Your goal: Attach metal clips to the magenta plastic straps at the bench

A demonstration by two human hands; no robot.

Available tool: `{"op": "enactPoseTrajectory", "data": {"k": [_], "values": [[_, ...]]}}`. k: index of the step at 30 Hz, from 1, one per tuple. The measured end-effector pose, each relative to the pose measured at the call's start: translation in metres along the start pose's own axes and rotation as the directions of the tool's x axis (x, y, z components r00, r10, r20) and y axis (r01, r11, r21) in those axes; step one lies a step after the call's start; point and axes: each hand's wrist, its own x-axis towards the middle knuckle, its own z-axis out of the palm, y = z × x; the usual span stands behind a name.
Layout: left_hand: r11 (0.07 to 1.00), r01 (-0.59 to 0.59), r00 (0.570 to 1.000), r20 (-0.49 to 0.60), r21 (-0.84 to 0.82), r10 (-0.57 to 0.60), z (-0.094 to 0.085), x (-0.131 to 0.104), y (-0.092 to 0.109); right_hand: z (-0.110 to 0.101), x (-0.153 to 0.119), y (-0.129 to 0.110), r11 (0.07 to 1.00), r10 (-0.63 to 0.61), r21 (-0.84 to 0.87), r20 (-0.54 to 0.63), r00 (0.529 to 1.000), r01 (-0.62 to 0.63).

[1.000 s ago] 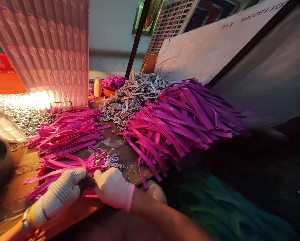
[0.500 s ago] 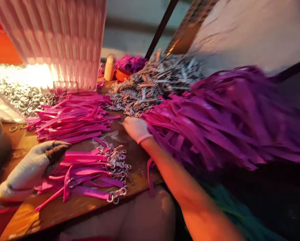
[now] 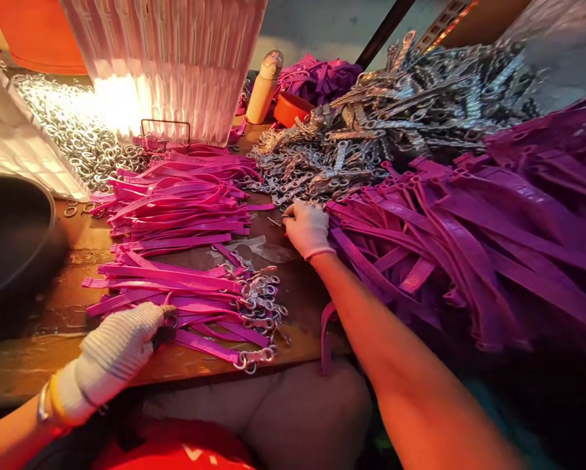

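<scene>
My left hand (image 3: 121,346), in a white knit glove with dark fingertips, is closed on a pink strap (image 3: 168,299) with a metal ring, at the near side of the finished-looking bundle. Several pink straps (image 3: 200,287) lie there, with silver clips and rings (image 3: 261,297) at their right ends. My right hand (image 3: 307,228), in a white glove, has its fingers pressed together at the near edge of a heap of silver metal clips (image 3: 342,156). A small thin metal bit shows by its fingertips; what they hold is unclear. Beside it spreads a large purple strap pile (image 3: 449,241).
Another row of pink straps (image 3: 180,202) lies farther back. Loose metal rings (image 3: 107,153) are heaped at the left, by a lit corrugated panel (image 3: 175,59). A dark round container (image 3: 9,241) stands at the left; a bottle (image 3: 263,91) and an orange bowl (image 3: 290,109) stand behind.
The view has shifted, showing more of the left side. My left hand has turned and closed on a strap at the near side. My right hand remains by the clip heap.
</scene>
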Motion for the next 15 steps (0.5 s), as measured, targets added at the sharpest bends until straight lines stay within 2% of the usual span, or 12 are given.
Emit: {"op": "enactPoseTrajectory", "data": {"k": [2, 5, 7, 9, 11, 13, 15], "values": [[0.963, -0.073, 0.997, -0.006, 0.258, 0.078, 0.020, -0.011, -0.019, -0.004, -0.017, -0.011, 0.987, -0.045, 0.152, -0.083, 0.996, 0.057], [0.908, -0.150, 0.980, -0.061, 0.392, 0.189, 0.041, -0.023, -0.044, -0.018, -0.057, -0.036, 0.899, -0.185, 0.375, -0.137, 0.973, 0.224], [0.896, -0.189, 0.969, -0.072, 0.402, 0.237, 0.043, -0.022, -0.052, -0.031, -0.089, -0.052, 0.836, -0.273, 0.437, -0.192, 0.943, 0.331], [0.902, -0.196, 0.963, -0.098, 0.384, 0.251, 0.033, -0.015, -0.047, -0.041, -0.121, -0.064, 0.808, -0.304, 0.435, -0.269, 0.914, 0.397], [0.945, -0.172, 0.964, -0.149, 0.278, 0.219, 0.017, -0.006, -0.029, -0.047, -0.151, -0.072, 0.784, -0.340, 0.419, -0.328, 0.882, 0.458], [0.996, -0.084, 0.984, -0.155, 0.019, 0.086, 0.002, 0.001, -0.003, -0.047, -0.180, -0.078, 0.744, -0.427, 0.389, -0.348, 0.834, 0.544], [0.944, 0.083, 0.995, -0.024, -0.320, -0.095, -0.007, 0.005, 0.022, -0.044, -0.206, -0.083, 0.711, -0.533, 0.316, -0.340, 0.775, 0.628]]}}
